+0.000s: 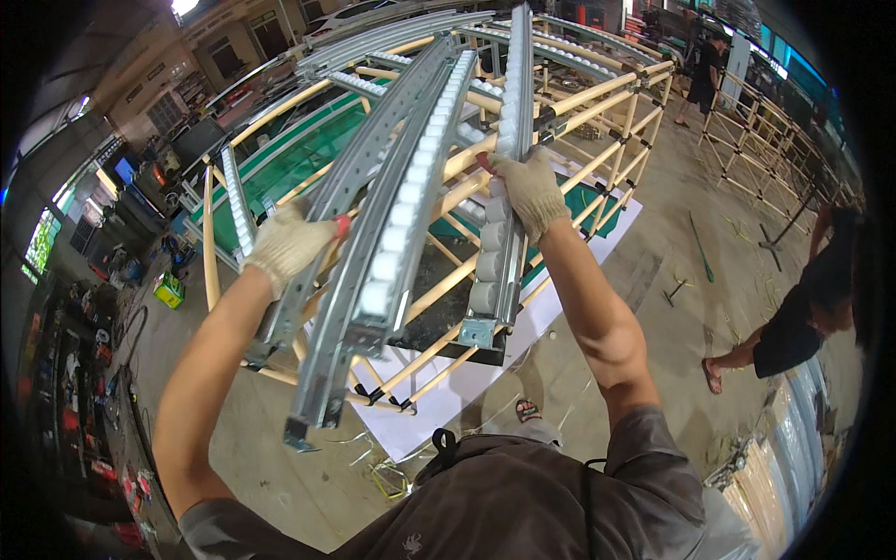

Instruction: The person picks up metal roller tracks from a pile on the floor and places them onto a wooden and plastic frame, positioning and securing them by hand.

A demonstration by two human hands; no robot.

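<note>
My left hand (287, 246), in a cream knit glove with red at a fingertip, is closed round a perforated grey metal rail (347, 173). Against that rail leans a long roller track (407, 201) with a row of white rollers, its near end jutting toward me. Farther right, my right hand (532, 191), gloved the same way, grips the edge of a second roller track (511, 121); its lower rollers (487, 252) look grey. The tracks lie over a frame of cream pipes (443, 289) with black joints. My left fingers are partly hidden behind the rail.
Under the frame are a green panel (303, 149) and a white sheet (401, 434). Another person (793, 308) is at the right; one more (707, 79) stands far back. A second pipe frame (756, 154), a hammer (676, 293) and wrapped pipes (779, 457) are on the right.
</note>
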